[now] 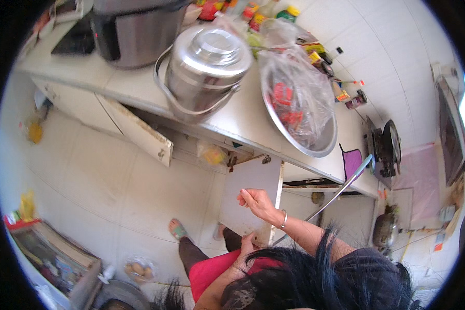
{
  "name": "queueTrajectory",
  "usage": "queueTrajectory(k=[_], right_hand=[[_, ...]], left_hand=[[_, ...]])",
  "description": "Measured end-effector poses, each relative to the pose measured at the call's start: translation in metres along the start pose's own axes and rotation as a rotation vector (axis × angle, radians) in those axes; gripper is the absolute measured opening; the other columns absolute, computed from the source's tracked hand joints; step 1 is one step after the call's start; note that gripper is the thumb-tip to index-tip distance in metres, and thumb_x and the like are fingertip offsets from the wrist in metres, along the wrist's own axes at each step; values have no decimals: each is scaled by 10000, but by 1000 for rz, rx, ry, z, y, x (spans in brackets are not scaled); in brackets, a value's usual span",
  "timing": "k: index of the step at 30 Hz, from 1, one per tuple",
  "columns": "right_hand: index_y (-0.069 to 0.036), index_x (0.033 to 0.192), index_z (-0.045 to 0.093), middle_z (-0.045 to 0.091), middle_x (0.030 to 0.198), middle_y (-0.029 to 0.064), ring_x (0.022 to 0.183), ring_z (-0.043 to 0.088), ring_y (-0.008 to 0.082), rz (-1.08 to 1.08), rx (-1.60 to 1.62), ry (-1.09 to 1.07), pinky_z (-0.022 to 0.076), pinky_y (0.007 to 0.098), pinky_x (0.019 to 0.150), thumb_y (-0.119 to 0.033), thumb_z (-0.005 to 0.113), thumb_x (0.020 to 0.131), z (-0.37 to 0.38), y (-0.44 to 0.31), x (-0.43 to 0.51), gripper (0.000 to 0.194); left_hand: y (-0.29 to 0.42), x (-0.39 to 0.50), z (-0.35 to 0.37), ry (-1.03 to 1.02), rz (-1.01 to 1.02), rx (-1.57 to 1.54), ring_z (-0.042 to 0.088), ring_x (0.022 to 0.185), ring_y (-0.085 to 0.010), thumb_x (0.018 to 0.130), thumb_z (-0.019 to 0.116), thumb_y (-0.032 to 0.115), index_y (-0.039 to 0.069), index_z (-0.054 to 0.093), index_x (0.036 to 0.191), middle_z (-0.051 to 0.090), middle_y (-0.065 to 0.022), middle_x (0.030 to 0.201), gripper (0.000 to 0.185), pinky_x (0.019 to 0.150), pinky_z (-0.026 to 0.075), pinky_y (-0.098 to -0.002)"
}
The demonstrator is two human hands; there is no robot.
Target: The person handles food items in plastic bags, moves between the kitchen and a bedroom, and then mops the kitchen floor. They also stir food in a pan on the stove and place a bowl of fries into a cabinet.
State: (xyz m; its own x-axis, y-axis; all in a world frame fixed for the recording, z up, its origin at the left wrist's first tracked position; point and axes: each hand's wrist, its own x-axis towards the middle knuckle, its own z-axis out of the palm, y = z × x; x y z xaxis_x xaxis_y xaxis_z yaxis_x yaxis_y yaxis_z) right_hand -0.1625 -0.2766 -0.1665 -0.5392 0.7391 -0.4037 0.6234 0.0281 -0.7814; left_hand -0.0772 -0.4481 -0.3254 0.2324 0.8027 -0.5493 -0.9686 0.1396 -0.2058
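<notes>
My right hand [259, 204], with a bangle at the wrist, is raised over an opened white cabinet door [242, 186]. Its fingers are curled in and no object shows in them. Lower down, my left hand [247, 248] is by the near corner of that door, close to my red garment [213, 273]. Hair hides part of the left hand and forearm; whether it grips the door edge cannot be told. Inside the cabinet beyond the door is a plastic bag [213, 155] with something yellow.
On the counter [240, 112] stand a lidded steel pail [207, 73], a dark appliance [139, 35] and a metal basin [321, 149] holding plastic bags. A second door [139, 130] hangs ajar. A long metal pole [335, 195] leans on the counter. Bagged round items [139, 269] lie on the floor.
</notes>
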Motion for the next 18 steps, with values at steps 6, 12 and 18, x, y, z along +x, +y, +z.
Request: queueTrajectory(k=[6,12,18], right_hand=[[-4,741,603,601,688,161,669,586,323,-306,-124,106,465,399,614,-314,436,903,-57,-17,-49,388],[-11,746,581,575,696,142,662,559,340,-355,-334,348,464,398,617,-281,415,912,-102,12,-83,358],[-24,926,557,591,743,130,671,574,327,-291,-310,728,468,398,622,-190,415,876,-176,68,-119,224]], left_hand=[[133,-23,-34,368,77,72,550,874,-260,829,465,97,55,437,1086,511,-110,1057,262,716,500,-393],[268,-26,95,455,463,-18,533,846,-210,816,535,326,10,448,1074,494,-156,1035,417,681,483,-272],[268,-23,183,430,620,580,439,1105,-205,839,505,375,-15,316,1285,412,-133,1260,622,897,379,-314]])
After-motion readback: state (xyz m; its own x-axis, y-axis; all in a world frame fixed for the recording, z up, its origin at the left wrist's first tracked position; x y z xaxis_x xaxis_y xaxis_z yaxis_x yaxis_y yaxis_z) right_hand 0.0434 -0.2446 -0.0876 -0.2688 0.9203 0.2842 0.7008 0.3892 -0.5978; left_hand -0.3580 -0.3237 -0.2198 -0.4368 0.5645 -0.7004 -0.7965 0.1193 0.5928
